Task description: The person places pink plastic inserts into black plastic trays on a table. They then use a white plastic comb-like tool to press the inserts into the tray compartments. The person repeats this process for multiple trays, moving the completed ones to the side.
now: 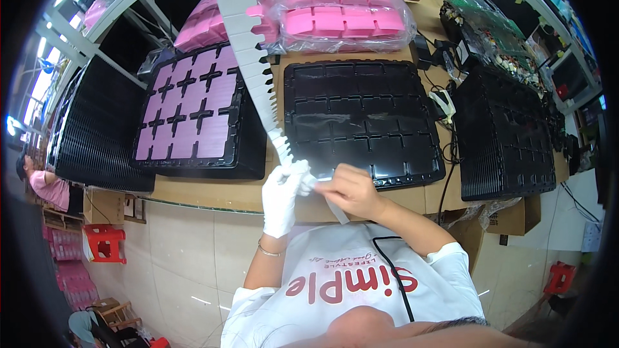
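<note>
Pink pieces [193, 97] fill a black tray [187, 169] near the worktop's [193, 188] left edge; left hand [282, 198] grips notched strip [248, 58], right hand [353, 193]: hold unclear; shirt [322, 245] red-lettered.

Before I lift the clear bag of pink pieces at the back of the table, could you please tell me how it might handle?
The clear bag may feel slippery, as its film is glossy. It will probably crumple in your grip, since the plastic looks thin and wrinkled. The pink pieces inside could shift a little, because the film looks loose around them.
</note>
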The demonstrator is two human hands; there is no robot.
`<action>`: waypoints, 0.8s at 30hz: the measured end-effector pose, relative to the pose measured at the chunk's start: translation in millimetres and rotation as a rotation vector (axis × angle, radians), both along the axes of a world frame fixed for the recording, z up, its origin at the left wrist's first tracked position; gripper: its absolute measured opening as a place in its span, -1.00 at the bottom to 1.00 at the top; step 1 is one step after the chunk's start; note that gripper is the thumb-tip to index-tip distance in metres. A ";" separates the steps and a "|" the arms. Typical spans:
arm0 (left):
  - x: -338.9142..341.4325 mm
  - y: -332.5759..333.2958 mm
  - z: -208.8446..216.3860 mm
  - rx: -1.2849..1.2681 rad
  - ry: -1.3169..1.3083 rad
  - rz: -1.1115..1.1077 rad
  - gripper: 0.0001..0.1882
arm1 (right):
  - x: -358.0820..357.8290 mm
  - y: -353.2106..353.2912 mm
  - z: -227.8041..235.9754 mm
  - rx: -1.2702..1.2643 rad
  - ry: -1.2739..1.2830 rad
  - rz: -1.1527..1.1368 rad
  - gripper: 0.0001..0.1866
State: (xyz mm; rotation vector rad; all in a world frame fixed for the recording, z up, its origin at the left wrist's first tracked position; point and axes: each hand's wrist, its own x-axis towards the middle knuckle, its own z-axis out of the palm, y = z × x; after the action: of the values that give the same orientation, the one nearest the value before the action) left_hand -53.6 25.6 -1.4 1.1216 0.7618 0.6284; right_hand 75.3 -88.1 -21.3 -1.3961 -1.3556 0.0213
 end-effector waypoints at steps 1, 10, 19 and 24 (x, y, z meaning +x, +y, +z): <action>-4.7 4.1 -3.8 0.023 0.028 0.022 -0.88 | -1.3 -0.9 9.1 -0.045 0.071 0.072 -0.87; -34.0 25.8 -26.4 0.026 0.135 -0.031 -0.80 | 38.2 48.2 -3.2 -0.613 -0.075 0.206 -0.89; -30.9 30.0 -31.6 0.013 0.160 -0.072 -0.76 | 33.7 60.9 -4.6 -0.730 -0.173 0.228 -0.86; -30.8 32.4 -32.2 -0.001 0.176 -0.088 -0.78 | 39.1 65.7 -0.1 -0.807 -0.126 0.240 -0.84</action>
State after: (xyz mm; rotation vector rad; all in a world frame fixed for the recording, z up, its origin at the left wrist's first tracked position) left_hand -84.4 58.0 -33.6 1.2134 0.8582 0.4594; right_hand 114.4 -22.4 -21.3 -1.8951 -1.7047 0.7185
